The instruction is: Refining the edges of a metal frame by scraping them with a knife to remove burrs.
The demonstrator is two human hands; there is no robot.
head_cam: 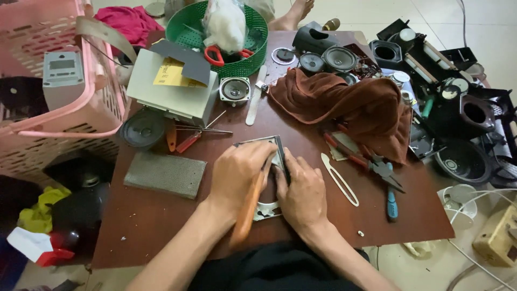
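I saw two hands at the middle of the brown table (pixel 161 226): my left hand (pixel 237 175) clenched around one orange-handled tool (pixel 249 210), and my right hand (pixel 302 195) pressed flat on one flat grey frame (pixel 264 143) lying there. I counted four round speakers (pixel 235 89) further back, one green basket (pixel 188 29), one brown cloth (pixel 350 105) and one pair of pliers (pixel 377 164). The hands hid most of the frame and the tool's tip, so I couldn't tell whether the right fingers actually gripped it.
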